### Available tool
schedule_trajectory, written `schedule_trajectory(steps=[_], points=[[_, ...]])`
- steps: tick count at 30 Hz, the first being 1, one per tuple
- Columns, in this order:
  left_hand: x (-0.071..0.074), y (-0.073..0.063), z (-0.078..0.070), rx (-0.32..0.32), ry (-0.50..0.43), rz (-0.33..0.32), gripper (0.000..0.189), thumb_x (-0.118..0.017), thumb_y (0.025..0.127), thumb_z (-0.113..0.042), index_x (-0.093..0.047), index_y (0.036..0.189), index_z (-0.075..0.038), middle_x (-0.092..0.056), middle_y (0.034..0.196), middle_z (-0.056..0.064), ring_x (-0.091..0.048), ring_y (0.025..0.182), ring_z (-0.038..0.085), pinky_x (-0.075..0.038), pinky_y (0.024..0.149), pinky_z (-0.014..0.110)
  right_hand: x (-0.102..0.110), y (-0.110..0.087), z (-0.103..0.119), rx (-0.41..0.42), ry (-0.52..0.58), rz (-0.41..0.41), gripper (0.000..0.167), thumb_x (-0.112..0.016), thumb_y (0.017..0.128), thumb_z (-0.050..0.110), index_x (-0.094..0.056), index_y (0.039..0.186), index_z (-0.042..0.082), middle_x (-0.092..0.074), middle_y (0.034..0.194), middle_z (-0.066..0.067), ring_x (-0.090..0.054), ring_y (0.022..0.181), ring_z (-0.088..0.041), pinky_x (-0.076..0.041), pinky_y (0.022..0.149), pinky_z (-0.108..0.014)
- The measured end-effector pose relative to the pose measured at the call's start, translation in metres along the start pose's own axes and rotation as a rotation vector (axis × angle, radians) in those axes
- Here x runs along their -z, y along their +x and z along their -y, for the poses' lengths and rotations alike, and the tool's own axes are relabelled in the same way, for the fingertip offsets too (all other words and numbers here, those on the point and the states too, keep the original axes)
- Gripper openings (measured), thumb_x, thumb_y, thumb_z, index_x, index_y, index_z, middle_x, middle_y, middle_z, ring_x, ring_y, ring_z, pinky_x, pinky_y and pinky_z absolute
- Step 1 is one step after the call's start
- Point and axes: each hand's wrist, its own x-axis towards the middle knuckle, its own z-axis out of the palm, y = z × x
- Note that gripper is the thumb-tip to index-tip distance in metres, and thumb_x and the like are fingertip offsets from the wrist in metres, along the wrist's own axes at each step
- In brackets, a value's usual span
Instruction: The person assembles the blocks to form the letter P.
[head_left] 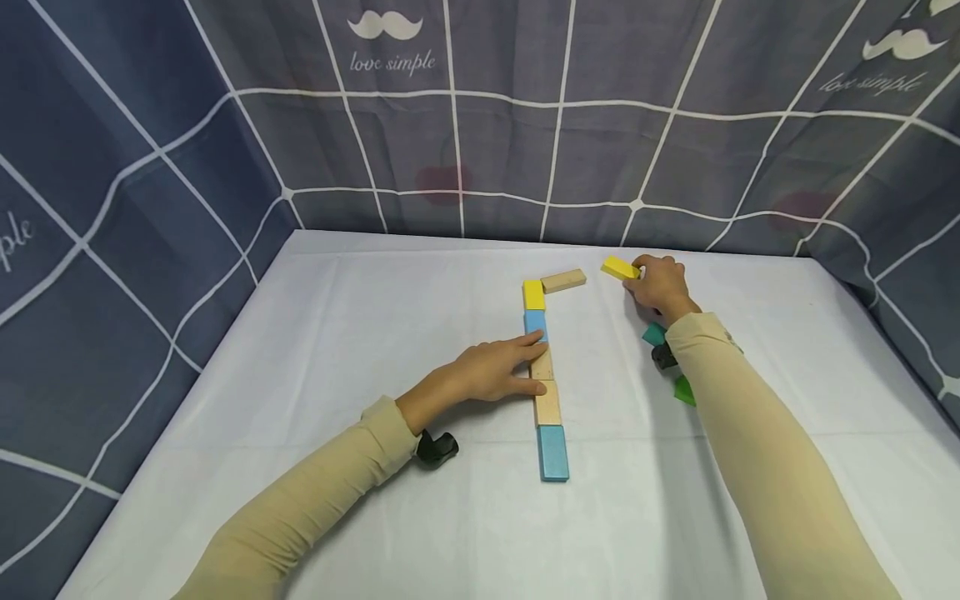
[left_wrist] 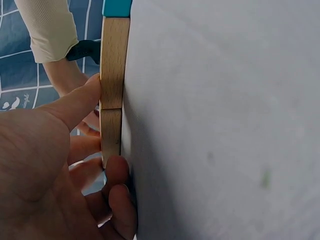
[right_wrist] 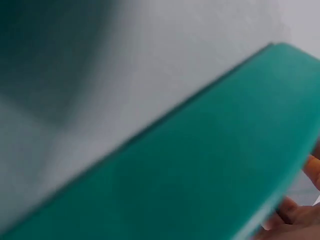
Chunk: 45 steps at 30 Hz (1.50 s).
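Observation:
A straight row of flat blocks lies on the table: a yellow block (head_left: 533, 295), a light blue block (head_left: 535, 322), two wooden blocks (head_left: 547, 406) and a teal-blue block (head_left: 553, 454) nearest me. My left hand (head_left: 491, 369) rests against the row from the left, its thumb touching a wooden block (left_wrist: 112, 65) and its fingers extended over the light blue and wooden ones. Farther right, my right hand (head_left: 660, 286) pinches one end of another yellow block (head_left: 619, 267) at the far side of the table. In the right wrist view that yellow block is not visible.
A loose wooden block (head_left: 563, 281) lies at an angle by the row's far end. Under my right forearm are a green-teal block (head_left: 654, 334) and a bright green block (head_left: 682, 390), partly covered. A dark patterned curtain (head_left: 495, 150) hangs behind the white table (head_left: 360, 333).

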Motion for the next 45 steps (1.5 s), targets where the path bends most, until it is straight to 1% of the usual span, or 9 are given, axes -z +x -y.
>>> schedule_trajectory(steps=[5, 11, 15, 17, 23, 31, 34, 41, 45], points=[[-0.002, 0.001, 0.001, -0.002, -0.002, 0.000, 0.074, -0.061, 0.094, -0.053, -0.036, 0.154, -0.019, -0.020, 0.162, -0.005, -0.030, 0.144, 0.019, -0.038, 0.106, 0.046, 0.003, -0.001, -0.001, 0.049, 0.027, 0.013, 0.046, -0.061, 0.097, 0.019, -0.051, 0.137, -0.002, -0.044, 0.132, -0.035, -0.034, 0.123, -0.051, -0.027, 0.105, -0.057], [0.001, -0.001, 0.001, 0.007, 0.003, 0.006, 0.074, -0.061, 0.094, -0.053, -0.036, 0.154, -0.019, -0.020, 0.162, -0.005, -0.030, 0.144, 0.020, -0.037, 0.107, 0.045, 0.008, -0.002, 0.001, 0.153, 0.054, 0.092, 0.047, -0.065, 0.095, 0.019, -0.053, 0.136, 0.001, -0.038, 0.140, -0.035, -0.030, 0.127, -0.053, -0.024, 0.107, -0.062], [0.001, -0.001, 0.000, 0.012, 0.003, 0.016, 0.075, -0.061, 0.093, -0.054, -0.035, 0.155, -0.019, -0.019, 0.162, -0.005, -0.029, 0.144, 0.020, -0.037, 0.108, 0.045, 0.008, -0.005, 0.001, 0.184, 0.030, 0.137, 0.047, -0.066, 0.094, 0.021, -0.055, 0.136, 0.001, -0.040, 0.138, -0.035, -0.031, 0.126, -0.052, -0.025, 0.105, -0.062], [0.001, -0.001, 0.000, 0.008, -0.002, 0.017, 0.075, -0.061, 0.094, -0.053, -0.035, 0.155, -0.019, -0.019, 0.162, -0.004, -0.029, 0.144, 0.020, -0.036, 0.108, 0.045, 0.007, -0.006, 0.001, 0.196, 0.014, 0.135, 0.047, -0.066, 0.094, 0.021, -0.055, 0.135, 0.000, -0.042, 0.135, -0.035, -0.032, 0.124, -0.052, -0.026, 0.104, -0.062], [0.000, 0.000, 0.000, -0.002, -0.002, 0.013, 0.074, -0.061, 0.094, -0.053, -0.035, 0.155, -0.019, -0.019, 0.162, -0.004, -0.029, 0.144, 0.020, -0.036, 0.108, 0.046, 0.004, -0.006, 0.001, 0.210, -0.014, 0.100, 0.044, -0.065, 0.095, 0.017, -0.056, 0.134, -0.001, -0.047, 0.132, -0.034, -0.035, 0.123, -0.049, -0.025, 0.103, -0.058], [-0.002, 0.002, 0.000, 0.000, 0.000, 0.022, 0.075, -0.060, 0.094, -0.055, -0.034, 0.155, -0.019, -0.018, 0.163, -0.006, -0.029, 0.144, 0.020, -0.036, 0.108, 0.046, 0.000, -0.005, 0.001, 0.132, 0.010, 0.116, 0.048, -0.063, 0.096, 0.018, -0.052, 0.140, 0.002, -0.043, 0.140, -0.032, -0.034, 0.124, -0.050, -0.026, 0.105, -0.058], [-0.003, 0.002, 0.000, 0.001, -0.004, 0.018, 0.075, -0.060, 0.094, -0.054, -0.034, 0.155, -0.020, -0.018, 0.163, -0.006, -0.029, 0.144, 0.020, -0.036, 0.108, 0.046, 0.000, -0.006, 0.000, 0.141, 0.024, 0.114, 0.052, -0.063, 0.096, 0.019, -0.050, 0.142, 0.002, -0.041, 0.142, -0.033, -0.032, 0.127, -0.051, -0.025, 0.106, -0.059], [-0.004, 0.002, 0.002, -0.011, -0.010, 0.013, 0.075, -0.060, 0.094, -0.055, -0.034, 0.155, -0.019, -0.018, 0.163, -0.005, -0.030, 0.144, 0.019, -0.038, 0.106, 0.046, 0.025, -0.019, -0.012, 0.166, 0.066, 0.091, 0.062, -0.064, 0.094, 0.026, -0.043, 0.144, -0.005, -0.036, 0.145, -0.035, -0.024, 0.134, -0.055, -0.019, 0.108, -0.065], [-0.001, 0.002, 0.004, -0.015, -0.005, -0.001, 0.075, -0.060, 0.094, -0.054, -0.034, 0.155, -0.019, -0.019, 0.163, -0.004, -0.030, 0.144, 0.019, -0.039, 0.105, 0.046, 0.041, -0.027, -0.025, 0.139, 0.048, 0.141, 0.069, -0.066, 0.093, 0.031, -0.039, 0.146, -0.005, -0.038, 0.142, -0.035, -0.032, 0.127, -0.054, -0.028, 0.103, -0.067]])
